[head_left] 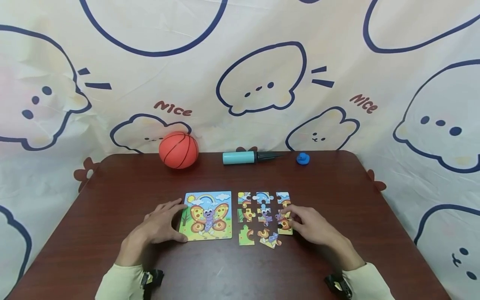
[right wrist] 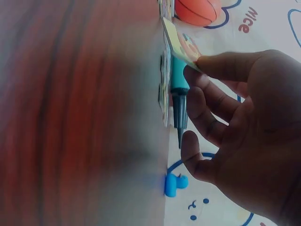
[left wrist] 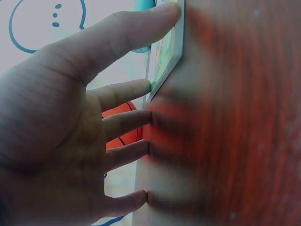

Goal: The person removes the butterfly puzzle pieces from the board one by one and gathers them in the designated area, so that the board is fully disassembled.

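My left hand (head_left: 161, 223) rests at the left edge of a square butterfly picture board (head_left: 206, 216). In the left wrist view its thumb and index finger touch the board (left wrist: 164, 54), and the other fingers stand straight with their tips on the table. My right hand (head_left: 313, 225) pinches a puzzle piece (head_left: 286, 230) between thumb and fingers. The right wrist view shows this piece (right wrist: 181, 44) tilted up, off the flat. Loose jigsaw pieces (head_left: 246, 236) lie in rough rows between the board and the right hand. The lower middle piece (head_left: 269, 238) sits askew.
Along the back of the brown table (head_left: 225, 271) are a red toy basketball (head_left: 178, 150), a teal hand pump (head_left: 238, 157) with a black nozzle, and a small blue toy duck (head_left: 303, 158). A patterned cloth (head_left: 258, 25) hangs behind the table.
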### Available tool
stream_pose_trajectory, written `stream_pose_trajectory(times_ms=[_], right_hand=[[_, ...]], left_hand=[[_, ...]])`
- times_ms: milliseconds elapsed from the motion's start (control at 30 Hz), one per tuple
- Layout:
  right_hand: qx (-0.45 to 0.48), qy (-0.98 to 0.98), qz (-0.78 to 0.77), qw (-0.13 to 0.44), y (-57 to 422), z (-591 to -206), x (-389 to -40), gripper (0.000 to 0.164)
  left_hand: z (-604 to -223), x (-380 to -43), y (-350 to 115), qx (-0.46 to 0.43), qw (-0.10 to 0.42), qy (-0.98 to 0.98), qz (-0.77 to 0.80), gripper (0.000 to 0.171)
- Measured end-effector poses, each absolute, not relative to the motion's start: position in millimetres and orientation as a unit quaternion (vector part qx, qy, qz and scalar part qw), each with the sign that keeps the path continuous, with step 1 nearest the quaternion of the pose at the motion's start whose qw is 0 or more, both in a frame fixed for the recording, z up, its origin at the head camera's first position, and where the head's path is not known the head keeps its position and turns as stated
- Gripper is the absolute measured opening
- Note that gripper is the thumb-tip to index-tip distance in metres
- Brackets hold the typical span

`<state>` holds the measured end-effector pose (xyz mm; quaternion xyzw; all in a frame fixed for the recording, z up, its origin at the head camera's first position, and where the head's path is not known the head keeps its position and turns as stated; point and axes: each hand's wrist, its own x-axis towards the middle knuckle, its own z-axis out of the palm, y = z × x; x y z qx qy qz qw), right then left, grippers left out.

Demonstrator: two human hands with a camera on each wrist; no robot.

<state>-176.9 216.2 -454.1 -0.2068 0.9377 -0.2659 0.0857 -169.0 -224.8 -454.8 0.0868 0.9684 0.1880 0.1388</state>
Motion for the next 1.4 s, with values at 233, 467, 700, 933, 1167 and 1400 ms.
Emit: stream_pose_trajectory(times_ms=[233,467,700,933,1167,1400], right_hand=[[-0.192,0.938,-0.272,0.099,227,-451,-174,0.024],[-0.209,0.937,-0.255,0.114,231,-457,-171,0.020],[-0.217,0.938,-0.244,0.113,230,-457,-171,0.017],[-0.222,0.941,-0.227,0.120,231,-458,-172,0.019],[-0.211,0.946,-0.226,0.102,232,-459,-175,0.020],[-0.181,0.952,-0.237,0.061,232,-462,-186,0.026]], left_hand=[[-454,-169,-224,0.082,0.145,0.968,0.190,0.101],[-455,-169,-225,0.082,0.143,0.969,0.186,0.101],[-455,-169,-225,0.082,0.142,0.968,0.189,0.100],[-456,-169,-225,0.088,0.141,0.967,0.194,0.100],[-458,-169,-227,0.088,0.144,0.964,0.203,0.101],[-460,-174,-226,0.059,0.115,0.968,0.216,0.088]])
